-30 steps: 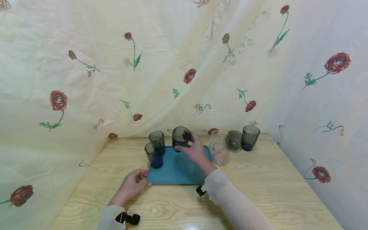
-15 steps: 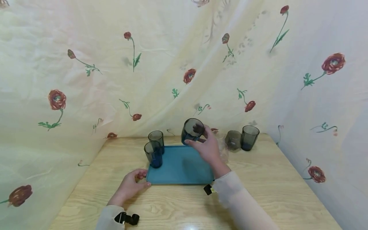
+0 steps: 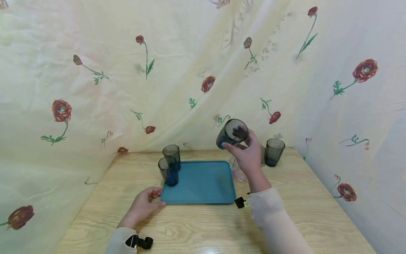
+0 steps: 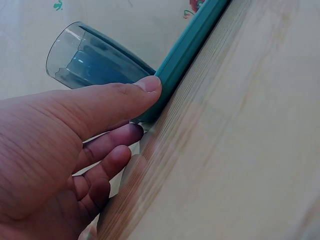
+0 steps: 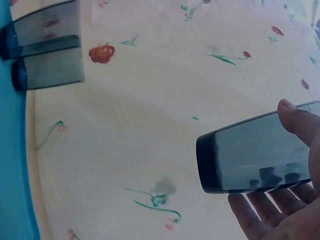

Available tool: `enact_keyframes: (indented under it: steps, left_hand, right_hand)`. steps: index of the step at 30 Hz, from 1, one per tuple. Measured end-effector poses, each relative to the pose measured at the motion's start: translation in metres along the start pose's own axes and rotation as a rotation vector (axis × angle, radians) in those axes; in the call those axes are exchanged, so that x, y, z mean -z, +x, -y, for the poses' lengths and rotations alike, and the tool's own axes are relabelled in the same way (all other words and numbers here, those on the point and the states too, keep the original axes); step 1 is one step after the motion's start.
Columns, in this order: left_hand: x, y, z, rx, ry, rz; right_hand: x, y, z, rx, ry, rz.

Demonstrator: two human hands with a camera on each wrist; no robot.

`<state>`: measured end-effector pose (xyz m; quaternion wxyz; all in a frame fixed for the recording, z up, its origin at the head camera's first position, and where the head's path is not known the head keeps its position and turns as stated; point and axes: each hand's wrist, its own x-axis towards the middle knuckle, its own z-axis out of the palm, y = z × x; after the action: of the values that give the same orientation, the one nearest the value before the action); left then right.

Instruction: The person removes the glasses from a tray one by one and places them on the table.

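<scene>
Head view shows the held glass (image 3: 226, 135) in the air, near the far right corner of the blue tray (image 3: 203, 183), and the right hand (image 3: 251, 155) grips it round the side, so this hand is the nearer one. Its long axis is tilted: the base points down and left, towards the tray, and the mouth looks up and right; I judge that this lean against the flat tray matters most. The left hand (image 3: 142, 206), well apart from this glass, pinches the near left corner of the tray. Two standing glasses (image 3: 171, 175) are at the tray's left edge. Right wrist view shows better the dark thick base and the fingers (image 5: 245, 212) below the glass; left wrist view alone shows closely the thumb (image 4: 135, 97) against the tray's rim.
</scene>
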<state>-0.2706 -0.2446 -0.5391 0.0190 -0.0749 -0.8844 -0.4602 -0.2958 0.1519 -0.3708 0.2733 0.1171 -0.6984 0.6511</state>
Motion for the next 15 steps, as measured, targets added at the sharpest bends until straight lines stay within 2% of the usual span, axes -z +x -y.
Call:
enact_keyframes:
  steps: [8, 15]
  left_hand:
    - [0.001, -0.001, -0.001, 0.006, 0.019, -0.007]
    - [0.000, -0.001, 0.000, -0.009, 0.016, 0.000]
  right_hand:
    - [0.033, 0.013, 0.011, 0.007, 0.048, -0.146]
    - [0.059, 0.022, 0.009, 0.014, 0.063, -0.266]
